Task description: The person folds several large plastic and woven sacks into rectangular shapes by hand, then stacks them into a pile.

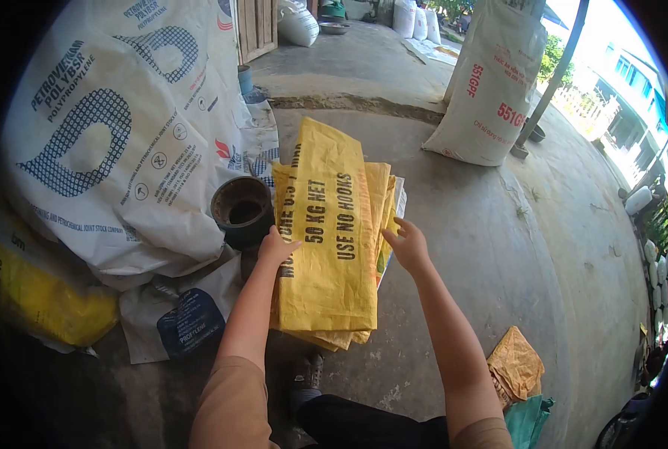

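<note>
A stack of folded yellow woven sacks (pixel 334 224) stands in front of me, the top one printed "50 KG NET USE NO HOOKS". At the stack's left edge, my left hand (pixel 274 247) rests with its thumb stretched over the top sack; part of its fingers is hidden. My right hand (pixel 407 245) is at the right edge, its fingers apart and close to the layered folds. Whether it touches them is hard to tell. Just left of the stack sits a dark round pot-like container (pixel 242 212).
Large white printed sacks (pixel 124 135) fill the left side, with a yellow bag (pixel 46 288) below them. A full white sack (pixel 491 90) leans on a post at upper right. An orange folded sack (pixel 516 363) and green one (pixel 530 420) lie at lower right. A floor step (pixel 349 106) crosses behind.
</note>
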Demonstrator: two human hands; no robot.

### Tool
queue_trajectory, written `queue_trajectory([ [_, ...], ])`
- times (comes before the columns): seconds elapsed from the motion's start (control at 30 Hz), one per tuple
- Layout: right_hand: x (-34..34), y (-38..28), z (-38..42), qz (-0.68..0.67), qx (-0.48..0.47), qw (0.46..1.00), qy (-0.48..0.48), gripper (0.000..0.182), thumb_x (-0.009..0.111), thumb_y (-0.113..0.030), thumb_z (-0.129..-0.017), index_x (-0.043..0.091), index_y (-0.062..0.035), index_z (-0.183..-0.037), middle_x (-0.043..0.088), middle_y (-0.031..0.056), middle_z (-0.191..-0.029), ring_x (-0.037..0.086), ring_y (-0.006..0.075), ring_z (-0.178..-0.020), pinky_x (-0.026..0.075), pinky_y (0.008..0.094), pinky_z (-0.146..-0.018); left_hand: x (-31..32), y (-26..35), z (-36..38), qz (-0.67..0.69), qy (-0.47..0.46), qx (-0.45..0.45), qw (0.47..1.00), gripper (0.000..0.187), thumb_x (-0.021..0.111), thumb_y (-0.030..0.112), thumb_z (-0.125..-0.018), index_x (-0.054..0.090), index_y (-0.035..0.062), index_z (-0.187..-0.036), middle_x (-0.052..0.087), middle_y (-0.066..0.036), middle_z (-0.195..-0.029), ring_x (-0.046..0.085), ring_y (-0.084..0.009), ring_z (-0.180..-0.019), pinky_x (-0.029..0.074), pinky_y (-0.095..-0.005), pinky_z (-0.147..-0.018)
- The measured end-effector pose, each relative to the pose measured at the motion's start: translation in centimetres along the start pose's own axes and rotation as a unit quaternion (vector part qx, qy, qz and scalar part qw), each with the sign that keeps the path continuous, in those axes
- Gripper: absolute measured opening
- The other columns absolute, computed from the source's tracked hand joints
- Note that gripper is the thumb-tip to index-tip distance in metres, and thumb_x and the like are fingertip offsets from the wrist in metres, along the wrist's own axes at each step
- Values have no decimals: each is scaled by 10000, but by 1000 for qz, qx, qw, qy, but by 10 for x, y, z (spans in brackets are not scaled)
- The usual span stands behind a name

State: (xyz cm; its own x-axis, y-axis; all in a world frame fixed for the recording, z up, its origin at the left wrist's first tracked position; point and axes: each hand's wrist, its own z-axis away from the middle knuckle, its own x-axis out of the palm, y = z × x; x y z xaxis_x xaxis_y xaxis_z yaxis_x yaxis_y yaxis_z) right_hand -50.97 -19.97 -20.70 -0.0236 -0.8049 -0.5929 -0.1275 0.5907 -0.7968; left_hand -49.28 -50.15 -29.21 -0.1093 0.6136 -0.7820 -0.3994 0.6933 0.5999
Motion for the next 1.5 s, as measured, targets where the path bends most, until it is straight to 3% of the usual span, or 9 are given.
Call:
queue_trajectory([
  [0.17,-20,29,86,24,-56,985,-164,74,676,-110,-667,656,-82,-733,552,111,-1120,512,279,-1036,408,336,-874,48,-40,6,2,22,43,999,723,695,235,-688,327,85,-1292,415,-191,-1219,441,-311,-1099,388,-371,-900],
  [0.23,-37,60,115,106,-118,972,-172,102,698,-115,-645,622,-53,-674,566,95,-1104,524,262,-1016,418,328,-860,49,-46,5,13,37,89,995,708,691,196,-691,334,92,-1293,427,-174,-1214,446,-302,-1094,390,-373,-897],
  [0.4,-99,92,158,135,-30,979,-148,237,736,-178,-646,567,-21,-594,615,88,-989,558,235,-946,450,311,-786,45,-29,11,-3,49,210,977,713,669,97,-703,316,151,-1320,475,-126,-1177,460,-283,-1077,395,-375,-890],
  [0.6,-138,119,187,131,171,974,-78,290,617,-265,-788,625,12,-702,639,126,-782,613,248,-734,465,307,-680,52,-4,17,-103,25,301,948,731,621,87,-738,242,214,-1349,498,-124,-1176,433,-285,-1128,399,-356,-892],
  [0.73,-143,167,213,103,158,979,-74,346,493,-308,-861,638,4,-828,634,145,-799,615,257,-736,465,323,-687,45,-5,11,-123,-10,302,945,710,613,157,-761,228,224,-1355,404,-127,-1283,337,-277,-1219,374,-388,-919],
  [0.9,-146,171,244,154,185,962,-129,421,343,-325,-909,556,-2,-1076,640,132,-852,619,242,-727,471,322,-706,40,16,35,-216,96,226,945,686,597,381,-769,290,120,-1325,174,-165,-1397,167,-314,-1295,286,-472,-963],
  [1.03,-151,200,282,194,221,941,-168,456,362,-372,-893,540,-9,-1103,634,145,-886,614,263,-797,464,332,-745,59,49,108,-125,-50,350,927,699,554,504,-758,343,112,-1297,202,-183,-1379,156,-325,-1296,266,-498,-967],
  [1.2,-164,229,333,321,303,826,-351,528,480,-464,-811,553,-27,-1097,600,175,-992,549,316,-970,426,360,-839,82,70,190,-246,-125,441,854,727,577,517,-724,324,176,-1314,244,-219,-1354,234,-391,-1252,246,-563,-952],
  [1.5,-197,226,393,270,363,850,-269,416,529,-375,-799,606,-21,-1004,612,166,-958,564,308,-940,438,358,-810,121,24,195,-278,12,548,789,491,569,238,-729,492,69,-1184,514,-190,-1148,475,-384,-1072,388,-495,-852],
])
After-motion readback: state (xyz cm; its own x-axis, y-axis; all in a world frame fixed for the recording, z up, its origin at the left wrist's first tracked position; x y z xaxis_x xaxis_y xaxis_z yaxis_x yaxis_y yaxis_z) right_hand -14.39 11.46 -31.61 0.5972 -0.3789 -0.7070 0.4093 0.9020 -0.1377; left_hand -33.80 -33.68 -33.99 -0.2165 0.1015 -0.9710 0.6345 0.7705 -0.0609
